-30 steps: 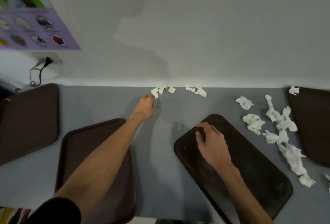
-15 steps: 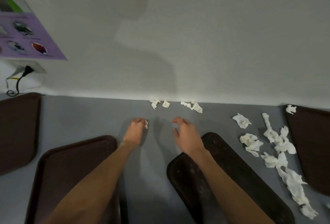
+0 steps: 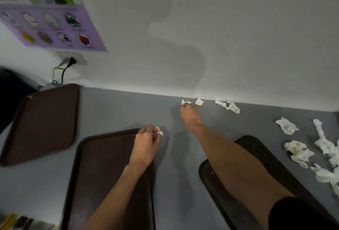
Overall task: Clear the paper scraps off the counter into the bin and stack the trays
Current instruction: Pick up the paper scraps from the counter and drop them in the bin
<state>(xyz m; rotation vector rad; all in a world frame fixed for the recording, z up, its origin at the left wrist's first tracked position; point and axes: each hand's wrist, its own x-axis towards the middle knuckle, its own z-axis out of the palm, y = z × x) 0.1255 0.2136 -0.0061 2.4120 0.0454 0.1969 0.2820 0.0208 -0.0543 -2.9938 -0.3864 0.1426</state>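
Observation:
My left hand (image 3: 145, 142) hovers over the top right corner of a brown tray (image 3: 102, 171) and pinches a small white paper scrap (image 3: 158, 131). My right hand (image 3: 190, 117) reaches to the back of the grey counter (image 3: 119, 112), its fingertips on a white scrap (image 3: 185, 102) by the wall. Two more scraps lie beside it, a small one (image 3: 199, 101) and a longer one (image 3: 228, 106). My right forearm crosses a dark tray (image 3: 256, 149). A third brown tray (image 3: 42, 123) lies at the left. Several crumpled scraps (image 3: 300, 151) are scattered at the right.
A white wall rises right behind the counter. A purple poster (image 3: 55, 26) hangs at the upper left, with a wall socket and black plug (image 3: 70, 61) below it. A dark object (image 3: 11, 90) stands at the far left edge. No bin is in view.
My right hand moved off the dark tray and forward to the scraps at the wall. My left hand drew back from the wall to the tray corner, with a scrap in its fingers.

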